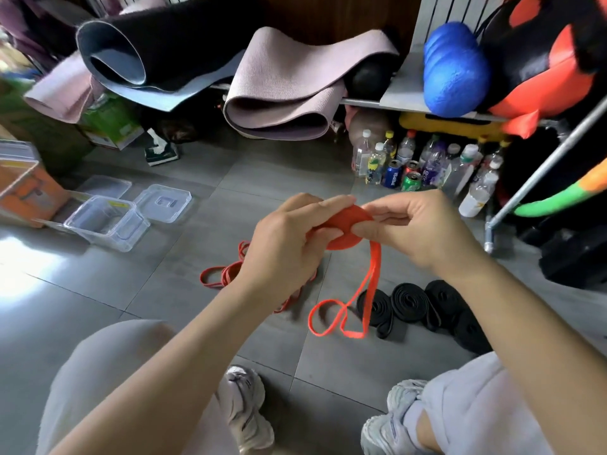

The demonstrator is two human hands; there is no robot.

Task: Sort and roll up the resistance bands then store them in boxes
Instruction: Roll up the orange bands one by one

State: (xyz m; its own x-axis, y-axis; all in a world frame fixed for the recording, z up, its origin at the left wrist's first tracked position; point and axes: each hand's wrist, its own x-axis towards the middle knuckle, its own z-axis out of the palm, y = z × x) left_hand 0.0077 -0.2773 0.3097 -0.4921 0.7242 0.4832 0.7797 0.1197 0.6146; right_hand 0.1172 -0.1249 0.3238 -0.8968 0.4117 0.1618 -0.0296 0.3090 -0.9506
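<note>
A partly rolled orange resistance band (pixel 345 226) is held up over the floor between both hands. My left hand (pixel 289 238) grips the coil from the left, fingers curled round it. My right hand (pixel 414 224) pinches the coil's right edge where the loose tail (pixel 368 290) hangs down and loops on the tiles. A heap of loose orange bands (pixel 226 274) lies on the floor behind my left hand. Several rolled black bands (pixel 414 302) sit in a row to the right. A clear plastic box (pixel 105 223) stands open at the left.
Two clear lids (pixel 164 203) lie beside the box, an orange case (pixel 29 188) at far left. Folded yoga mats (pixel 279 90) rest on a low rack; bottles and cans (pixel 410 165) stand beneath it. A metal rack leg (pixel 489 238) is at right. My knees and shoes fill the bottom.
</note>
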